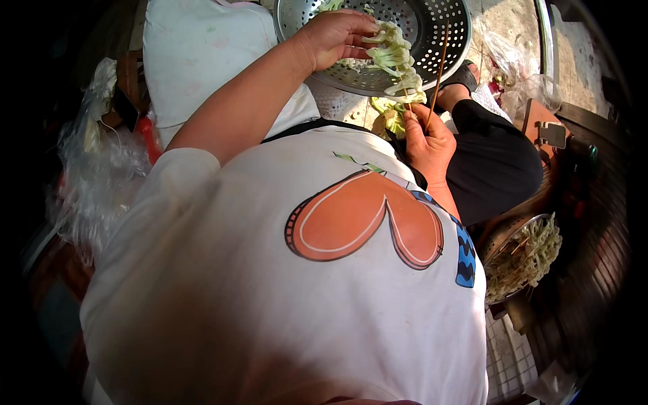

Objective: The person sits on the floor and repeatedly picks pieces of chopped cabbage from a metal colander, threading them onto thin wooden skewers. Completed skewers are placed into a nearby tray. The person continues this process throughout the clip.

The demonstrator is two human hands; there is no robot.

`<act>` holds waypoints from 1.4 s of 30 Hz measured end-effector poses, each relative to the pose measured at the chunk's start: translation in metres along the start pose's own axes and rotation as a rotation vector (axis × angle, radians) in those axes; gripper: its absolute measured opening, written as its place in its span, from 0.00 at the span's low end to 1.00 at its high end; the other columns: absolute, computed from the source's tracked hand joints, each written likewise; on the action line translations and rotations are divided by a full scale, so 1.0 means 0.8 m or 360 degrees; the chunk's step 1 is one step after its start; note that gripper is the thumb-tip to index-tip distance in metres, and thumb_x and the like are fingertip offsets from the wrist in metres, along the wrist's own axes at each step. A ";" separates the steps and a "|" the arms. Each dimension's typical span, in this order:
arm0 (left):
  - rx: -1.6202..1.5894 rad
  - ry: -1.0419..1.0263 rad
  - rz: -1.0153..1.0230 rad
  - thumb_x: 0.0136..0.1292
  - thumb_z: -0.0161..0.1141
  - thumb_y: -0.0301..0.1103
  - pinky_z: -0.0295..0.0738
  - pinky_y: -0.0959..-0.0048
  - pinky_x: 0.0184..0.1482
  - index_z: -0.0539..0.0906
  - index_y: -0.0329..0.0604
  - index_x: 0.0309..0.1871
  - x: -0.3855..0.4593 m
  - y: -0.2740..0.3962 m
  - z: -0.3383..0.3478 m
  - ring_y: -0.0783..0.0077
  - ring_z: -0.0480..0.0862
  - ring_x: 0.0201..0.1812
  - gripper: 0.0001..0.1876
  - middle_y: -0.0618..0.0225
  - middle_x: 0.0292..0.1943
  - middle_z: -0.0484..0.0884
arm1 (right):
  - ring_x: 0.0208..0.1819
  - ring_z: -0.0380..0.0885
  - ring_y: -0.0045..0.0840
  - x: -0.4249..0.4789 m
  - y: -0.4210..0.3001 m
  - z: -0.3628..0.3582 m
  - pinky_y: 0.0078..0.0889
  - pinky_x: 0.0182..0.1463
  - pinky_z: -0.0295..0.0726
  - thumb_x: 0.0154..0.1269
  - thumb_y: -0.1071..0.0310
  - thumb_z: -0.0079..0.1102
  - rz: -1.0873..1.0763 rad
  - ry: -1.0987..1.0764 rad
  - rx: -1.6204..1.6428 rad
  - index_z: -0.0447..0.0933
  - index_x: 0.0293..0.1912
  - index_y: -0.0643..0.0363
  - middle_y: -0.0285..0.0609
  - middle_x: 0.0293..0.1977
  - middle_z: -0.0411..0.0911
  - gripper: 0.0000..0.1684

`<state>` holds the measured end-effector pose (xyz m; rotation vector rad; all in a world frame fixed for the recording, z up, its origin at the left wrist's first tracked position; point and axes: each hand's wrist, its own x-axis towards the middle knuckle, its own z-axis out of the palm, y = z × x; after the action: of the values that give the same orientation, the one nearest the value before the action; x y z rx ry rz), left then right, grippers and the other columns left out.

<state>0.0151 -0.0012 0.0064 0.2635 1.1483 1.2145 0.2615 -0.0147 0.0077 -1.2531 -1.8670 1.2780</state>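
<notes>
In the upper middle, my left hand (pixel 336 40) has its fingertips against the top of a row of pale cauliflower florets (pixel 395 55). A thin wooden skewer runs through these florets, and its lower end shows just above my right hand (pixel 430 144). That hand pinches this end between thumb and fingers. A second, bare wooden skewer (pixel 441 61) also rises from my right hand, apart from the florets. Both hands are at the near side of a perforated metal colander (pixel 458 30), which holds some cauliflower pieces (pixel 331 5).
At right, another metal colander (pixel 498 248) is heaped with skewered cauliflower (pixel 531 253). Greenish cauliflower trimmings (pixel 387 114) lie below the near colander. Clear plastic bags (pixel 106 177) are at left, others (pixel 536 91) at upper right. A white cloth (pixel 207 55) covers my left leg.
</notes>
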 end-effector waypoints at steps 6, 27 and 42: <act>-0.0077 -0.0135 -0.0250 0.54 0.63 0.31 0.77 0.66 0.44 0.74 0.40 0.44 -0.018 -0.023 0.025 0.67 0.81 0.40 0.15 0.63 0.39 0.79 | 0.23 0.73 0.18 0.005 0.001 0.002 0.18 0.32 0.73 0.54 0.69 0.61 -0.0009 0.0123 -0.0168 0.79 0.38 0.60 0.41 0.22 0.77 0.10; -0.0050 -0.0273 -0.0175 0.56 0.60 0.29 0.76 0.74 0.40 0.75 0.43 0.45 -0.027 -0.053 0.054 0.74 0.80 0.36 0.13 0.70 0.37 0.80 | 0.23 0.68 0.09 -0.011 -0.014 0.005 0.13 0.26 0.68 0.57 0.71 0.61 0.0373 0.0100 0.0422 0.79 0.37 0.66 0.31 0.22 0.75 0.09; -0.0189 -0.0016 0.0059 0.56 0.60 0.27 0.82 0.70 0.36 0.73 0.37 0.44 -0.032 -0.047 0.055 0.65 0.82 0.37 0.13 0.63 0.39 0.79 | 0.29 0.77 0.38 -0.011 -0.040 -0.005 0.32 0.32 0.75 0.57 0.63 0.57 -0.0224 0.0156 -0.0629 0.79 0.37 0.52 0.46 0.26 0.77 0.09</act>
<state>0.0749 -0.0203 0.0138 0.2019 1.0625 1.3076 0.2561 -0.0246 0.0391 -1.3213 -2.1597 0.7826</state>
